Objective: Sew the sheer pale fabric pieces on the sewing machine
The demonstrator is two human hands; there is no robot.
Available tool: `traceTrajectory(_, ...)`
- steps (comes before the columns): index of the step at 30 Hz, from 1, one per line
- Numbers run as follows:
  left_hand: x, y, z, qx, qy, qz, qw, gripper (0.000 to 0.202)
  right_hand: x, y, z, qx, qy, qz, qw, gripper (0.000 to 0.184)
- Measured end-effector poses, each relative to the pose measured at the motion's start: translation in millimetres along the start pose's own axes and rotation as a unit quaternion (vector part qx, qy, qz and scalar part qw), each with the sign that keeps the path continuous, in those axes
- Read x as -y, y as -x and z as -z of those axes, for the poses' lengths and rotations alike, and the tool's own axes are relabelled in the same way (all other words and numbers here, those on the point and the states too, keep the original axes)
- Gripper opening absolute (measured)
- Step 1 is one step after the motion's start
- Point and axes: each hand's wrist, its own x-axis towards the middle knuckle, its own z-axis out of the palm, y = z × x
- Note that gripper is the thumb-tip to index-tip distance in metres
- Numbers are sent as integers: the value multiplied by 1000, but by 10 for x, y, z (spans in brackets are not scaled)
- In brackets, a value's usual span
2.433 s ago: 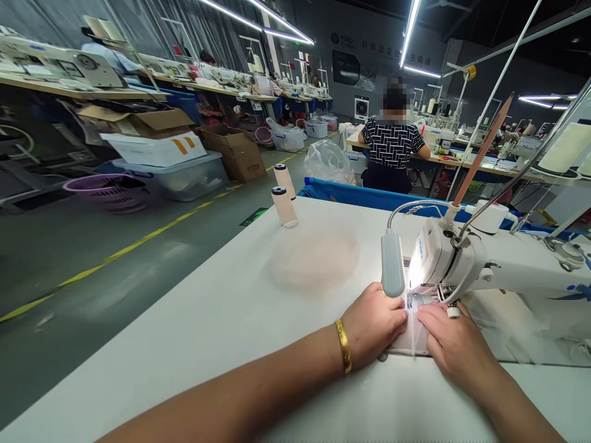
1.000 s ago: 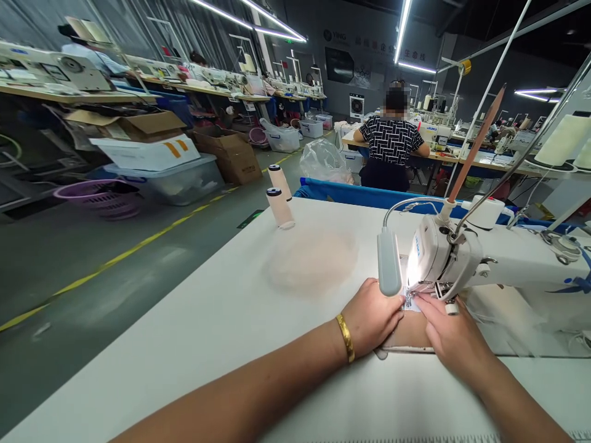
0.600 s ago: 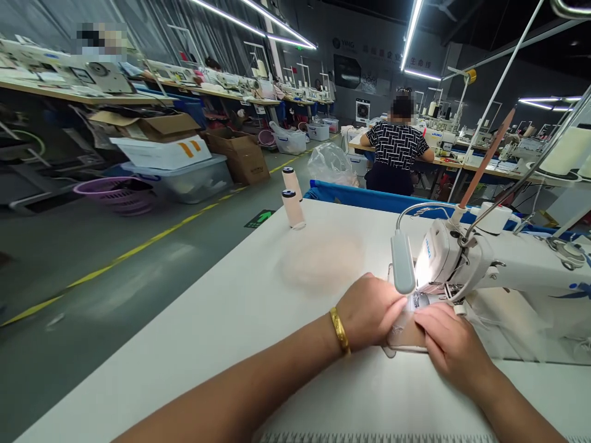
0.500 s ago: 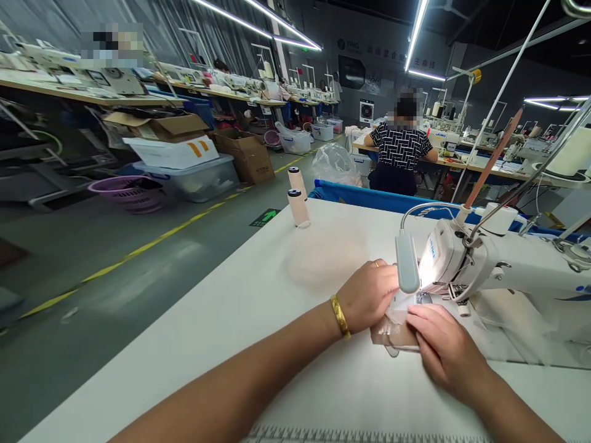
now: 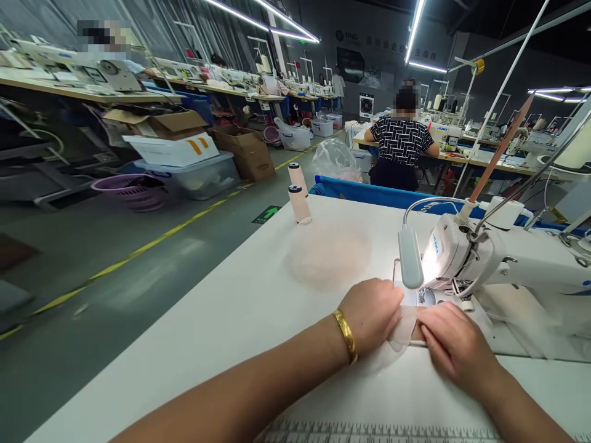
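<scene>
A small pale fabric piece (image 5: pixel 402 331) lies on the white table (image 5: pixel 258 295) in front of the needle of a white sewing machine (image 5: pixel 508 264). My left hand (image 5: pixel 372 312), with a gold bangle on the wrist, has its fingers curled on the left edge of the fabric. My right hand (image 5: pixel 455 344) presses down on the fabric's right side, fingers together and pointing at the left hand. A grey lamp head (image 5: pixel 410 264) on a flexible arm hangs just above both hands.
A pale round fabric pad (image 5: pixel 330 255) lies further up the table, with two thread cones (image 5: pixel 299 203) beyond it. A blue bin edge (image 5: pixel 369 194) runs behind the table. A seated person in a patterned top (image 5: pixel 399 151) works ahead. Boxes and a purple basket (image 5: pixel 129 187) stand across the aisle.
The fabric piece has been pulled back from under the needle and turned. Both hands shifted slightly toward me and regripped it.
</scene>
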Motion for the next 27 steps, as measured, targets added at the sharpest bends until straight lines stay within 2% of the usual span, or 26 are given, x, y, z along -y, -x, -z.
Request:
traceTrajectory(2,36,-64,-31,-39,8,-38,998,5,110,-53,-28,23,-47,30,998,42)
traceTrajectory(5,91,-127,-101,-20,36,-58,997,7,166,-88,-37,63,-63,9,996,49)
traceTrajectory(9,152,-141,-161,34,88,-16,995,11,92,-42,-9,95,-80,-29,992,29)
traceTrajectory(14,127,-163,-184,-8,165,-30,986,11,13,2,-11,81,-120,-63,988,22)
traceTrajectory(20,53,-205,-282,-4,317,-13,948,10,34,-67,76,86,-180,-110,974,15)
traceTrajectory(24,29,-197,-322,-12,400,-16,917,7,46,-64,34,62,-177,-183,965,26)
traceTrajectory(27,16,-184,-307,-6,429,-8,903,19,58,-39,-48,22,-166,-257,952,18)
